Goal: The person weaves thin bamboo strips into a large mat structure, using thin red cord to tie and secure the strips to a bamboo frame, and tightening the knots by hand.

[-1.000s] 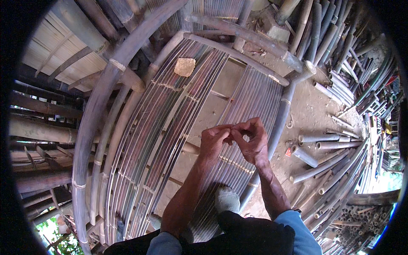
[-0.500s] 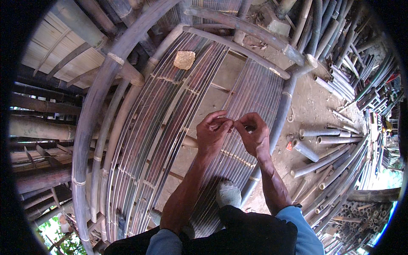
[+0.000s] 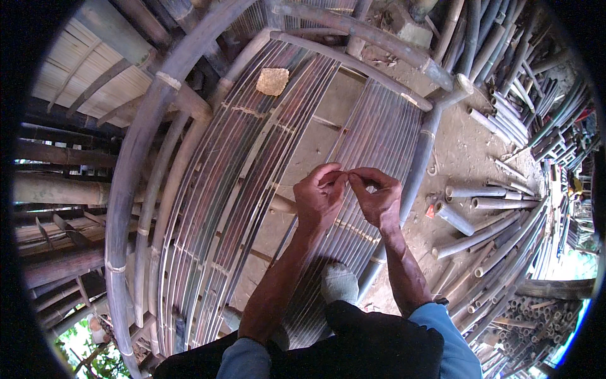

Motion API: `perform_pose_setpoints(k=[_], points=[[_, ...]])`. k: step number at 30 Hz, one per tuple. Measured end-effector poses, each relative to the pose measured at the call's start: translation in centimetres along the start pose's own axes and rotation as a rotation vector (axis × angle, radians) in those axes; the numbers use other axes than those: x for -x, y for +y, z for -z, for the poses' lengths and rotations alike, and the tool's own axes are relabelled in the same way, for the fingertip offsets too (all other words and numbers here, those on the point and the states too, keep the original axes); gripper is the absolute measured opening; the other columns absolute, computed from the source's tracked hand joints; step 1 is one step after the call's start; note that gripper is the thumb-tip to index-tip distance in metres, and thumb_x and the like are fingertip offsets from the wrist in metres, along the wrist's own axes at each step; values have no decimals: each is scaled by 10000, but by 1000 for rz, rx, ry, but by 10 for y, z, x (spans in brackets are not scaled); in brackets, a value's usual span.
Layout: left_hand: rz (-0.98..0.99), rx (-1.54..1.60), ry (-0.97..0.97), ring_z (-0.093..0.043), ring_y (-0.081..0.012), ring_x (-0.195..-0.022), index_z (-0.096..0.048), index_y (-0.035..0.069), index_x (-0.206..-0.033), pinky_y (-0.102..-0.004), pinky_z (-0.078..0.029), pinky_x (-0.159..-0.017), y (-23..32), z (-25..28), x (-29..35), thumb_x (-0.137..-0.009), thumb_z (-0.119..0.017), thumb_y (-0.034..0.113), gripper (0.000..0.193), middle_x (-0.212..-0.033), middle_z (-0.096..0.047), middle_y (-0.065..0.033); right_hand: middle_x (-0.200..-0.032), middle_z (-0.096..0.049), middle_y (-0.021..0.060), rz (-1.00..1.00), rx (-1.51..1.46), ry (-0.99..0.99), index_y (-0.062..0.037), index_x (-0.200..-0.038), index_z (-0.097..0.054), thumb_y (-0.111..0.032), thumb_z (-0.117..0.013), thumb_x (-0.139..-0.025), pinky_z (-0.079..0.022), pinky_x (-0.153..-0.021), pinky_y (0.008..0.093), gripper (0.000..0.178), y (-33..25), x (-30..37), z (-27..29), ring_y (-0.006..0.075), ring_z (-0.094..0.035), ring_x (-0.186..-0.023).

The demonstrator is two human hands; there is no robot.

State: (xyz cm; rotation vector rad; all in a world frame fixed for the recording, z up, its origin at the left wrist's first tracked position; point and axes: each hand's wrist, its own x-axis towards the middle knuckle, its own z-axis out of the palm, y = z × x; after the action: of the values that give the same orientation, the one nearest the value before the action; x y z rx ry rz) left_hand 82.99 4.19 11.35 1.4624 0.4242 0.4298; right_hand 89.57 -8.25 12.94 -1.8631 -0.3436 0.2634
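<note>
Close together over a panel of narrow bamboo slats (image 3: 385, 139), my left hand (image 3: 320, 194) and my right hand (image 3: 379, 194) meet at their fingertips. Each hand is closed in a pinch, thumb against forefinger. Whatever lies between the fingertips is too small to make out. The slats run lengthwise inside a frame of thick bamboo poles (image 3: 418, 167), crossed by a tied row of binding below my hands. Left of a gap, a second slat panel (image 3: 221, 189) holds a pale woven square (image 3: 273, 81) near its far end.
My foot in a grey sock (image 3: 339, 283) rests on the slats. A thick curved bamboo pole (image 3: 126, 183) borders the left side. Cut bamboo tubes (image 3: 453, 218) lie on the dirt floor (image 3: 467, 151) to the right, with several stacked poles behind. A small red item (image 3: 430, 211) lies beside them.
My left hand has risen slightly and turned a little, its fingers still meeting those of my right hand. The view has shifted slightly.
</note>
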Motion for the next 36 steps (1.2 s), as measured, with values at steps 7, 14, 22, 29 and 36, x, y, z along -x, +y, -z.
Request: perform_pose_setpoints(k=[7,14,22,29,36], points=[[184,265,45,-701,-209,-904,-594,-58,-1180,-311,-590,-813,-1,3,-4,-881,-695,-20,318,-965,-724,-166,-843,-731,71,64,22,71,-28,-905,-727,-78,-752,-844,-554,-667,289,83,-6,2,-6,128,-682,-723],[295,333,111,-706,-227,-883,-552,-43,-1231,-329,-602,-786,-5,7,-3,-870,-697,-40,389,-961,-722,-175,-924,-735,91,315,313,44,-61,-971,-757,-58,-762,-833,-538,-688,297,138,-13,1,-7,146,-680,-804],[224,158,186,-678,-151,-878,-541,-30,-1140,-250,-556,-755,-4,4,6,-845,-728,-23,350,-937,-706,-122,-897,-725,95,152,194,-18,-32,-974,-751,-81,-746,-861,-528,-693,288,124,-4,8,-8,140,-664,-816],[175,127,271,-696,-188,-886,-544,-30,-1133,-301,-609,-701,-13,-3,18,-865,-703,14,315,-966,-696,-122,-857,-681,85,-114,-78,-28,39,-1020,-645,-111,-654,-942,-538,-712,302,169,12,23,-22,122,-636,-807],[532,492,262,-700,-232,-817,-449,3,-1272,-346,-625,-575,-11,-1,29,-939,-605,119,386,-977,-677,-134,-929,-675,70,-156,-285,-78,25,-1072,-626,-193,-621,-983,-497,-735,280,235,21,35,-19,129,-604,-835]])
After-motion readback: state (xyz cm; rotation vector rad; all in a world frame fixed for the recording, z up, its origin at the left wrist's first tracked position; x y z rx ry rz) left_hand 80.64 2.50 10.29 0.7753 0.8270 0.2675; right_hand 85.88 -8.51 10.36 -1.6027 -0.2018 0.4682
